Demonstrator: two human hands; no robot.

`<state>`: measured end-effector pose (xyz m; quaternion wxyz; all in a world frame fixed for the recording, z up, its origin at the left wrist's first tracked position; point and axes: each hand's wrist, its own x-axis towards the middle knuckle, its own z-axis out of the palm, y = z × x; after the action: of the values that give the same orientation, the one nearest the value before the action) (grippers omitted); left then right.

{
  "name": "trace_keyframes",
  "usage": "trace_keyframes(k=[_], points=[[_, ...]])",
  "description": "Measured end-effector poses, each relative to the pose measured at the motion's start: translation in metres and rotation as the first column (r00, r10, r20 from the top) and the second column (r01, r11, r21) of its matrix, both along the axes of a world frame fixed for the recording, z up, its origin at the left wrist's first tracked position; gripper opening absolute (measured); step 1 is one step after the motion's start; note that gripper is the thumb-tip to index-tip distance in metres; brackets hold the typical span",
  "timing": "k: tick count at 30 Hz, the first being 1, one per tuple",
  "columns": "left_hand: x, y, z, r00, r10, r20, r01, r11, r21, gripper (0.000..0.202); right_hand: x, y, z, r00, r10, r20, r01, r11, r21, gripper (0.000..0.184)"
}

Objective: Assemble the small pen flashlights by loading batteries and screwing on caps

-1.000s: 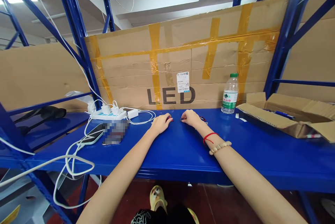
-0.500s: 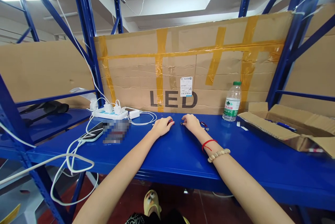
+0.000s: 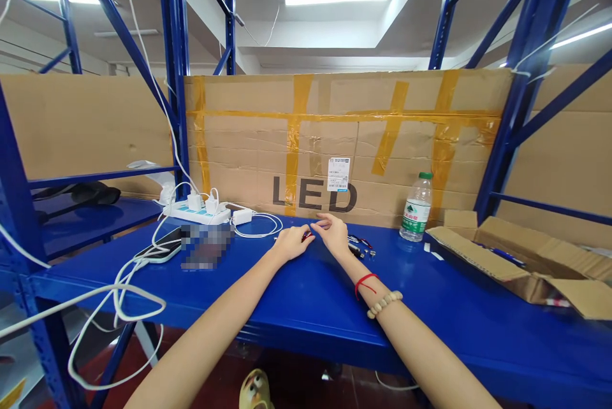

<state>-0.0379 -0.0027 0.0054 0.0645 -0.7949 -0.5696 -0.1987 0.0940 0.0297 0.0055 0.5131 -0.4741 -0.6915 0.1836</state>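
My left hand [image 3: 288, 244] rests on the blue shelf top [image 3: 306, 294] with its fingers curled round a small red and black piece [image 3: 306, 236]. My right hand [image 3: 331, 232] is right beside it, fingers pinched toward the same piece. The two hands almost touch. Just right of my right hand lie a few small dark and red parts [image 3: 359, 244] on the shelf. A red string and a bead bracelet [image 3: 384, 303] circle my right wrist.
A taped cardboard sheet marked LED [image 3: 335, 141] stands at the back. A water bottle [image 3: 415, 207] stands at the right, with an open cardboard box [image 3: 521, 262] beyond it. At left are a power strip [image 3: 197, 210], white cables [image 3: 124, 294] and a phone [image 3: 160, 248].
My hands have come closer together and lifted slightly off the shelf. My right hand has moved left toward the left one. The camera has tilted up.
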Motion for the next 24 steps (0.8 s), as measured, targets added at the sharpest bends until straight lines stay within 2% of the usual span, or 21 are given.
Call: trace_keyframes(k=[4, 8, 13, 16, 19, 24], points=[[-0.0015, 0.0016, -0.0009, 0.999, 0.036, 0.026, -0.037, 0.999, 0.027, 0.027, -0.0047, 0.0073, -0.0049, 0.962, 0.114, -0.249, -0.150, 0.980, -0.128, 0.029], [-0.0019, 0.0022, -0.0011, 0.997, 0.059, 0.048, -0.061, 0.997, 0.052, 0.027, -0.0051, 0.0116, -0.0084, 0.905, 0.120, -0.409, -0.213, 0.958, -0.190, 0.028], [-0.0016, 0.0021, -0.0006, 0.995, 0.081, 0.054, -0.084, 0.994, 0.068, 0.026, -0.0029, 0.0084, -0.0084, 0.906, 0.160, -0.393, -0.259, 0.942, -0.215, 0.038], [-0.0024, 0.0030, -0.0007, 0.995, 0.096, 0.035, -0.098, 0.993, 0.067, 0.027, -0.0026, 0.0073, -0.0088, 0.916, 0.207, -0.343, -0.274, 0.948, -0.162, 0.042], [-0.0034, 0.0041, -0.0010, 0.999, 0.050, 0.019, -0.051, 0.997, 0.058, 0.027, -0.0027, 0.0075, -0.0095, 0.914, 0.240, -0.328, -0.287, 0.952, -0.105, 0.043], [-0.0034, 0.0063, -0.0032, 0.999, 0.002, 0.051, -0.007, 0.996, 0.091, 0.025, -0.0033, 0.0055, -0.0082, 0.913, 0.244, -0.328, -0.291, 0.951, -0.103, 0.038]])
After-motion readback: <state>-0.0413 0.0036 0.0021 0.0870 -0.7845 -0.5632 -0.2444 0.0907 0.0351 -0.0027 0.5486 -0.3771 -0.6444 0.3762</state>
